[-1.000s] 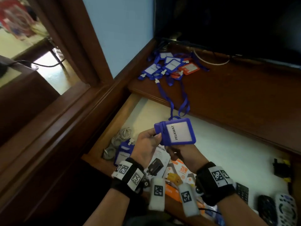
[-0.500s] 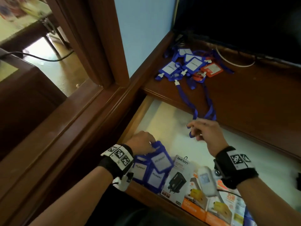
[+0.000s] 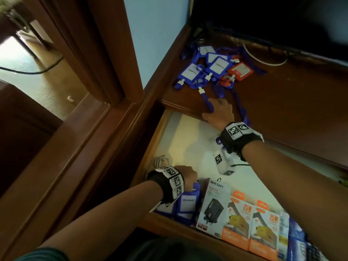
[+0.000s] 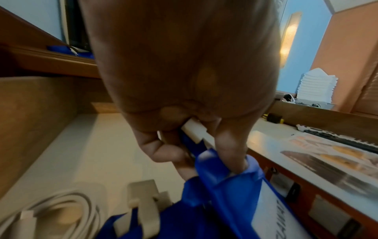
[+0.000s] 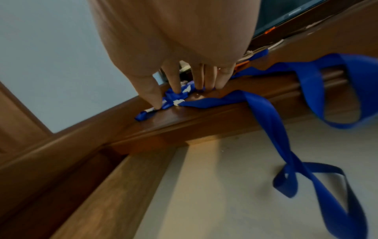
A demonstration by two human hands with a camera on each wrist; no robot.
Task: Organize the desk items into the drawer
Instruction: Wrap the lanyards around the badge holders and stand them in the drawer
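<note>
the badge holders (image 3: 216,66) lie in a tangled heap on the desk (image 3: 301,102) near the wall, soft plastic sleeves with paper cards inside, each on a long blue lanyard (image 3: 207,102). they look light and floppy, and the ribbon is limp, so a pull on one strap would likely drag its neighbours along; the better hold is probably the stiff white clip or the sleeve itself. the right hand (image 3: 219,112) is on the desk edge, fingers (image 5: 204,80) straight and spread, tips pressing down on a bunched bit of lanyard, not closed around it. that strap runs from under the fingertips back toward the heap and forward over the edge, its loop (image 5: 319,177) hanging down into the open drawer (image 3: 188,140). the left hand (image 3: 185,175) is low in the drawer's front left corner, thumb and fingers pinched on the top of a badge holder (image 4: 235,186) by its white clip (image 4: 193,130), holding it among others standing beside a coiled white cable (image 4: 61,215) and boxed chargers (image 3: 214,204).
</note>
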